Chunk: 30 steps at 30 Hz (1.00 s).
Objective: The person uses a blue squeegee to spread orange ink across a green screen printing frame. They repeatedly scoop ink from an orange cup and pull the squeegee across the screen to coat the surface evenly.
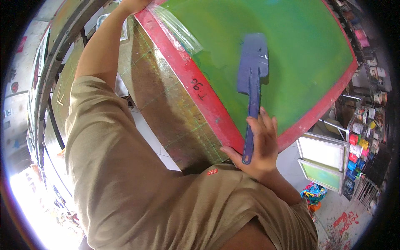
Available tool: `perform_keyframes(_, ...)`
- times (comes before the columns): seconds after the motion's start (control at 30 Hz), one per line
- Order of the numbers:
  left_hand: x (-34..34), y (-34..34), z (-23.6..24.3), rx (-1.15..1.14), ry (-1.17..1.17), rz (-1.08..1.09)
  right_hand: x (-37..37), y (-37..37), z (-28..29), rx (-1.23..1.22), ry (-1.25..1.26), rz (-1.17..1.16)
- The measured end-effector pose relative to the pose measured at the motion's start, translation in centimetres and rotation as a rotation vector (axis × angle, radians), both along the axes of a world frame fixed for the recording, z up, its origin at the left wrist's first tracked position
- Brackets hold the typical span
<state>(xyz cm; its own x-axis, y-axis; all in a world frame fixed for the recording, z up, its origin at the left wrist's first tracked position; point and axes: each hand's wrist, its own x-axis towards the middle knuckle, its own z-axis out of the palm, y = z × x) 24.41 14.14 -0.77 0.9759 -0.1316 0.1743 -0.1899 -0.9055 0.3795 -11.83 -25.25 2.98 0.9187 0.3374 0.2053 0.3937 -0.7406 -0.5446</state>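
Observation:
A large screen-printing frame (186,71) with red borders and green mesh fills the upper middle. My left hand (135,5) grips its far left edge, with most of the fingers cut off by the picture's top. Beside that hand, a strip of clear tape (179,30) with wrinkles runs along the inner border. A purple spatula (253,62) with a wide flat blade lies against the mesh, blade pointing away from me. My right hand (261,148) is closed loosely around its handle, near the frame's closest corner. The palm shows, thumb on the left and fingers on the right.
Under the frame's left side is a stained brown table (166,108) with green grid lines. Shelves at the right hold several paint jars (356,139). Below them lean smaller screens (321,154), near a multicoloured bundle (313,192) on the floor. A metal bar (62,46) curves along the left.

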Motion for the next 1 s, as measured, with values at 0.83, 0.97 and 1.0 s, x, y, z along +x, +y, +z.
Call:
perform_keyframes(0.83, 0.8, 1.0, 0.9, 0.154, 0.043, 0.096, 0.0, 0.0, 0.3, -0.023, -0.017, -0.006)
perform_keyframes(0.97, 1.3, 2.2, 0.2, 0.175, -0.014, 0.054, -0.1, -0.1, 0.4, -0.031, 0.017, -0.008)
perform_keyframes(1.0, 1.5, 2.5, 0.1, 0.175, -0.035, 0.043, -0.1, 0.0, 0.5, -0.030, 0.020, -0.009)
